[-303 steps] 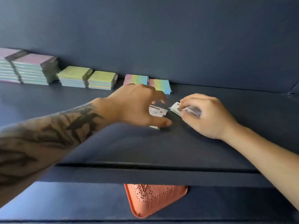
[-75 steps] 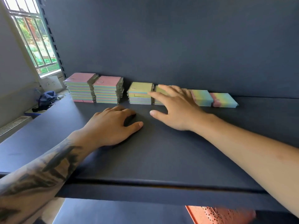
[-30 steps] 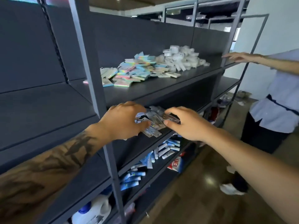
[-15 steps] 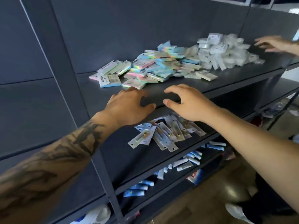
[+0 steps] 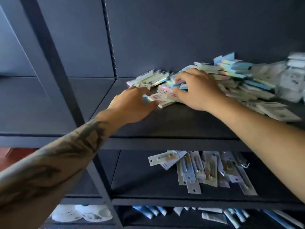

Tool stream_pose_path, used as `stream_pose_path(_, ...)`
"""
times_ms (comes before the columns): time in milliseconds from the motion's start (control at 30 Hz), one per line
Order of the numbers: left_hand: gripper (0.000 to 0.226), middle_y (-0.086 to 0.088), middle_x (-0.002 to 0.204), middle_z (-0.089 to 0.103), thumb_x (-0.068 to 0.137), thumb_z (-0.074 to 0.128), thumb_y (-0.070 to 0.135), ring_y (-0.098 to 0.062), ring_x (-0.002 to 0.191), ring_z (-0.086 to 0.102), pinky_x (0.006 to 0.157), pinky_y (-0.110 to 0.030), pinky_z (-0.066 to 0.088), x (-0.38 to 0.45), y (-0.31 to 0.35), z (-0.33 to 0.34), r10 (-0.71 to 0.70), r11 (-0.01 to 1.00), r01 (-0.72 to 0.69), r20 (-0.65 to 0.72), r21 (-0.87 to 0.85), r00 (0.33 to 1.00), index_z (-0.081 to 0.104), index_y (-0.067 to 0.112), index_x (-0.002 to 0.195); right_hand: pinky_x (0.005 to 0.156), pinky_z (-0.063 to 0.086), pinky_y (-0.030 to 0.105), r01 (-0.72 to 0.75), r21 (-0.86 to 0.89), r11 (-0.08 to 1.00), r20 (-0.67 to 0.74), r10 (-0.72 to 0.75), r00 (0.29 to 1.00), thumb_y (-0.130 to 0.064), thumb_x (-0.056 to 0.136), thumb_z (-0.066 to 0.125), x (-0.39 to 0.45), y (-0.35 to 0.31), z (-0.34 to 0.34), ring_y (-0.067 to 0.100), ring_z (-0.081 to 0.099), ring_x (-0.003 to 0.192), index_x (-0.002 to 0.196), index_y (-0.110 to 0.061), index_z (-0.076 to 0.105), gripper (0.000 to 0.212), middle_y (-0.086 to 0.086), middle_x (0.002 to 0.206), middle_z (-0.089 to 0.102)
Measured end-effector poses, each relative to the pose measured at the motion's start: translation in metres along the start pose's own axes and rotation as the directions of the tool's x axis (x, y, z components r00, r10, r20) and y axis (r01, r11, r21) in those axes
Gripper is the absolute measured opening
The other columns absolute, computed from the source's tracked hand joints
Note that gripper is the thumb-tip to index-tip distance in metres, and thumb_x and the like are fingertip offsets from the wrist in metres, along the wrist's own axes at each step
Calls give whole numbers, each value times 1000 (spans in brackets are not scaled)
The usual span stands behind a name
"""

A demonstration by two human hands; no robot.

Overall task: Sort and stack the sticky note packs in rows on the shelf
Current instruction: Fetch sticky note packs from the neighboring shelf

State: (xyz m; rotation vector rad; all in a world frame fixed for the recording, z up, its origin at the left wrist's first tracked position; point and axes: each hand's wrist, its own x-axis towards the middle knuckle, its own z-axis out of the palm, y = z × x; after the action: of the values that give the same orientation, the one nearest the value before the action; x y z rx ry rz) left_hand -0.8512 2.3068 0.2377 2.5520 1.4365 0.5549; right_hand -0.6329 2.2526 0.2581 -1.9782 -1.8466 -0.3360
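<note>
A loose pile of sticky note packs point(image 5: 239, 80), pastel pink, blue, yellow and green, lies on the dark shelf point(image 5: 173, 123) against the back wall. My left hand point(image 5: 132, 103) reaches the pile's left edge, and its thumb and fingers close around one pack with a white label point(image 5: 156, 97). My right hand point(image 5: 199, 90) lies on the pile just to the right, its fingers curled over blue and pink packs point(image 5: 179, 85) with the thumb beneath them. The image is blurred by motion.
A dark metal upright point(image 5: 54, 63) stands left of my arms. White packets point(image 5: 295, 71) lie at the pile's far right. The shelf below holds long blister packs point(image 5: 206, 169); the lowest one holds blue tubes point(image 5: 148, 210).
Both hands have moved forward from the shelf's front edge into the pile and closed on packs. The view has moved closer to the shelf.
</note>
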Motion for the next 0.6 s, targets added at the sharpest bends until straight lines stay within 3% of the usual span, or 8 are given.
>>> stream_pose_path(233, 58, -3, 135, 63, 92, 61, 61, -29, 122, 58, 91, -37, 48, 50, 11, -4, -127, 992, 126, -69, -12, 990, 55, 28, 139, 107, 41, 46, 108, -61, 992, 145, -98, 985, -41, 86, 61, 48, 14, 3, 33, 51, 129, 136, -30, 54, 52, 3, 144, 53)
stream_pose_path(333, 56, -5, 135, 62, 95, 61, 48, -25, 113, 57, 85, -34, 45, 81, 13, -1, -165, 986, 160, -86, -53, 983, 48, 24, 145, 106, 43, 44, 111, -47, 993, 205, -99, 974, -36, 84, 62, 61, 17, 4, 31, 49, 131, 140, -28, 52, 57, 1, 147, 50)
stream_pose_path(400, 60, -7, 141, 56, 96, 59, 35, -24, 115, 53, 88, -35, 44, 100, 15, 8, -180, 982, 174, -70, -77, 981, 40, 24, 152, 104, 45, 44, 89, -26, 996, 241, -80, 967, -36, 84, 61, 68, 19, 3, 29, 49, 132, 140, -27, 51, 58, 0, 148, 48)
stream_pose_path(500, 78, -8, 156, 43, 90, 58, 24, -34, 138, 45, 107, -47, 44, 123, 15, 16, -169, 985, 168, -43, -29, 985, 25, 29, 161, 101, 48, 44, 85, -51, 995, 292, -67, 954, -36, 83, 58, 73, 20, 3, 29, 50, 132, 140, -25, 51, 58, 1, 147, 49)
stream_pose_path(600, 84, -10, 154, 46, 88, 57, 19, -37, 132, 51, 107, -55, 46, 143, 5, 16, -225, 973, 225, 4, -40, 974, 19, 32, 162, 84, 48, 41, 129, -129, 983, 343, -78, 936, -38, 85, 54, 78, 20, 6, 30, 57, 112, 111, -24, 58, 30, 2, 125, 59)
